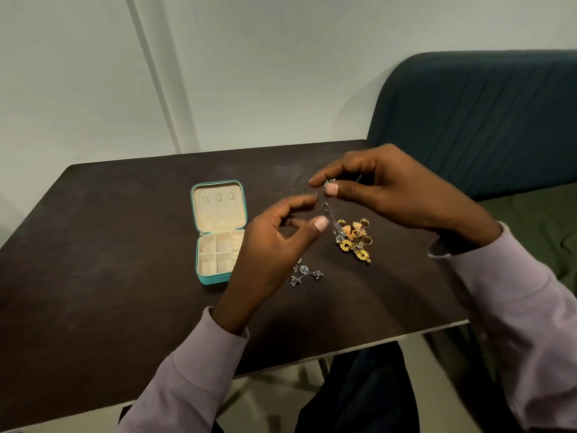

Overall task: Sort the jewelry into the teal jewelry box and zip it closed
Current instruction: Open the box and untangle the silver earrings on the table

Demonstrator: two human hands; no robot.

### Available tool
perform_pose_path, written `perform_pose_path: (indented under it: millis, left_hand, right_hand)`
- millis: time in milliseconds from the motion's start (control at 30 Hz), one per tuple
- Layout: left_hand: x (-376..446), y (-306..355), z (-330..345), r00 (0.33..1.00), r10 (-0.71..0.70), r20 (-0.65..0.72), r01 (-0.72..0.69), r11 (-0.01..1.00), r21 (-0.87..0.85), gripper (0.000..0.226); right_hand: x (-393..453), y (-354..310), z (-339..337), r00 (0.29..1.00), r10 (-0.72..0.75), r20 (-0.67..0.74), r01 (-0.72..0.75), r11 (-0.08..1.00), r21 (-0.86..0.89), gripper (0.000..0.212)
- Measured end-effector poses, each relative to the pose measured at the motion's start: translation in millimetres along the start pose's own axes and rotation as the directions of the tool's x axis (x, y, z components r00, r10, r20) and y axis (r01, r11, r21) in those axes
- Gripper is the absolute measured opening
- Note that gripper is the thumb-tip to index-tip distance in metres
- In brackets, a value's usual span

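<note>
The teal jewelry box (pixel 204 278) lies open on the dark table (pixel 109 260), its cream lid flat at the back and divided compartments in front. My right hand (pixel 390 192) pinches the top of a silver dangling piece (pixel 326 205) above the table. Its lower end hangs toward a heap of gold jewelry (pixel 356 237). My left hand (pixel 271 248) hovers just left of the hanging piece, fingers apart and holding nothing, partly covering the box's right side. More silver jewelry (pixel 304 273) lies on the table beside my left wrist.
A dark teal upholstered chair back (pixel 484 120) stands behind the table's right corner, with a green seat cushion (pixel 537 220) to the right. A pale wall is behind. The table's near edge (pixel 343 354) runs above my lap.
</note>
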State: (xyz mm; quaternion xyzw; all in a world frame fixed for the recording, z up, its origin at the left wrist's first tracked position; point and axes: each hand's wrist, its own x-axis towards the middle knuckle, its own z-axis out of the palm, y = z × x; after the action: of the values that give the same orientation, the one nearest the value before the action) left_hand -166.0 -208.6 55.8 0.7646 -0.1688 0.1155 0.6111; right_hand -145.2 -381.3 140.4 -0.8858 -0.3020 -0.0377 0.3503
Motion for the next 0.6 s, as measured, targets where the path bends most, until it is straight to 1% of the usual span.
perform_pose_path:
  millis: [100, 167, 233, 400, 533, 600]
  left_hand:
    - [5, 20, 2, 0.999, 0.049, 0.004, -0.048, 0.985, -0.167, 0.026]
    - [7, 30, 2, 0.999, 0.020, 0.031, -0.010, 0.954, -0.298, 0.020]
    - [9, 34, 2, 0.998, -0.027, 0.065, 0.050, 0.925, -0.376, 0.017]
    - [12, 39, -3, 0.994, -0.067, 0.086, 0.101, 0.867, -0.488, 0.017]
    - [11, 42, -4, 0.994, -0.069, 0.087, 0.103, 0.860, -0.500, 0.028]
    - [11, 45, -4, 0.994, -0.064, 0.091, 0.101, 0.859, -0.502, 0.029]
  right_hand:
    - [4, -14, -11, 0.999, -0.032, 0.020, 0.034, 0.998, -0.061, 0.023]
    - [6, -22, -18, 0.999, -0.051, 0.016, 0.052, 0.995, -0.089, 0.025]
    - [6, -28, -24, 0.998, -0.069, 0.003, 0.069, 0.992, -0.104, 0.025]
    - [7, -37, -36, 0.993, -0.106, -0.049, 0.095, 0.979, -0.182, 0.024]
    - [5, -40, -41, 0.991, -0.108, -0.085, 0.089, 0.977, -0.195, 0.020]
    - [4, -41, -42, 0.990, -0.104, -0.098, 0.083, 0.977, -0.197, 0.019]
